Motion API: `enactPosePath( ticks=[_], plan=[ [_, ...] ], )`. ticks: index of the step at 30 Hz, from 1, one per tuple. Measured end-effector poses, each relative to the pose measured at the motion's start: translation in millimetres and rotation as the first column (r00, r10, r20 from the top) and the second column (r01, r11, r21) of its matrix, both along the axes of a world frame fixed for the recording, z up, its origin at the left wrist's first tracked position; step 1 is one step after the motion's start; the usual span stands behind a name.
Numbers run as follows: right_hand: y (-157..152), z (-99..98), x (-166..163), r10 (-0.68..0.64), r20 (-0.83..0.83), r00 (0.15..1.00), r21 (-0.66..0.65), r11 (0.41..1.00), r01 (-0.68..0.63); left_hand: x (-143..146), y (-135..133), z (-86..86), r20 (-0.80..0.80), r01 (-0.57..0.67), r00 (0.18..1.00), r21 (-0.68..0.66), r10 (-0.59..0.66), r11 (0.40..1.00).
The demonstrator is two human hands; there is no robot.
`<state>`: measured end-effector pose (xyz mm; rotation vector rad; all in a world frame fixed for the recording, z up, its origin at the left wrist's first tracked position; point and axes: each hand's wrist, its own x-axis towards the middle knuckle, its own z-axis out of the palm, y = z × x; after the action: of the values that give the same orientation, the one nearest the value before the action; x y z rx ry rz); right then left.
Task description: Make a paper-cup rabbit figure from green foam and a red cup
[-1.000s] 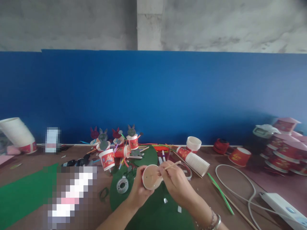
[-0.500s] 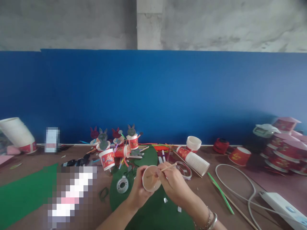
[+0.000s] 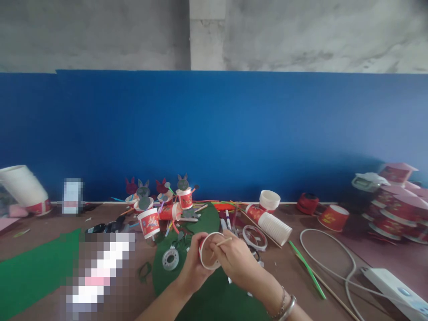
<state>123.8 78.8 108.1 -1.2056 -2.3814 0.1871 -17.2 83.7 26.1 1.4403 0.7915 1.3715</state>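
Note:
My left hand (image 3: 195, 263) is closed around a red and white paper cup (image 3: 207, 256), its open mouth tilted toward me. Between the fingers of my right hand (image 3: 236, 256) is a thin wooden stick (image 3: 223, 242), and those fingertips reach into the cup's mouth. The stick's lower end is hidden by my fingers and the cup. Below both hands lies a dark green sheet (image 3: 200, 303). A roll of tape (image 3: 170, 258) rests on it left of the cup, and a second, clear tape roll (image 3: 254, 237) lies beyond my right hand.
Paper-cup figures with animal heads (image 3: 184, 196) stand at the back left. A stack of paper cups (image 3: 274, 227) lies behind my right hand. Green strips (image 3: 307, 269), a white cable (image 3: 351, 254) and a power strip (image 3: 397, 292) occupy the right side. A blue panel (image 3: 214, 133) stands behind the table.
My right hand has moved lower and its fingertips reach deeper into the cup. The stick has shifted with it, less of it showing. The cup has turned slightly to the right.

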Motion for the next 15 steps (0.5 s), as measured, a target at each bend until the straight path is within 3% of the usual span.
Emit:
enactPosePath(
  ticks=[8,15],
  plan=[
    [-10,30.2,13,-0.046,-0.153,0.987,0.027,0.998,0.051,-1,2,3.6,-0.021,-0.037,0.999,0.023,0.037,0.999],
    [-8,23.5,7,-0.043,-0.156,0.987,0.008,0.999,0.044,-2,-2,6.6,-0.033,-0.064,0.997,0.054,0.066,0.996]
  ],
)
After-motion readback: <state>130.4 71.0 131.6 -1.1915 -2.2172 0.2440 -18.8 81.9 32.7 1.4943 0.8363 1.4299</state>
